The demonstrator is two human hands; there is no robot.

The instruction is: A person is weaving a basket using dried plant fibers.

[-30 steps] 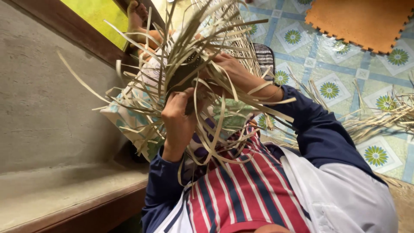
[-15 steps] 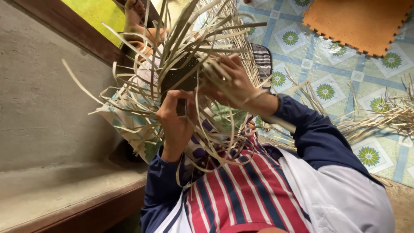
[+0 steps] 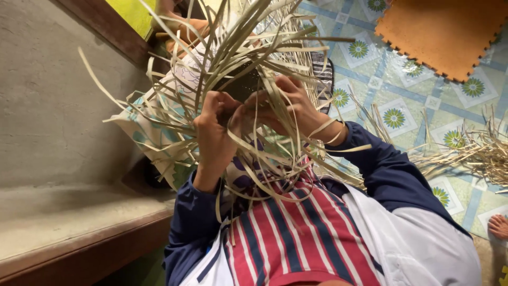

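The 2 hands are seen from above, raised in front of the chest, with a half-woven piece of pale straw strips [image 3: 248, 69] held between them. The left hand [image 3: 214, 132] is closed around several strips at the lower edge of the weave, with its fingers curled over a dark part in the middle; what this dark part is cannot be told. The right hand [image 3: 288, 106] is also grasping: its fingers are bent and some strips are pinched between thumb and fingertips, just beside the left hand.

Compared with the picture from half a second ago, the 2 hands have been brought closer together, so that they are now almost touching, and the right hand has been turned more over the centre of the weave. The loose ends, which stand out in all directions, have been shifted only a little. From this it is judged that a strip is being passed from one hand to the other, and that the weaving is in the middle, not near its end, because many long ends remain free.

A loose bundle of straw [image 3: 476, 153] lies on the patterned floor tiles [image 3: 397, 116] to the right, well apart from the hands. An orange foam mat [image 3: 450, 32] is seen further away, and a bare foot [image 3: 498, 226] at the right edge.
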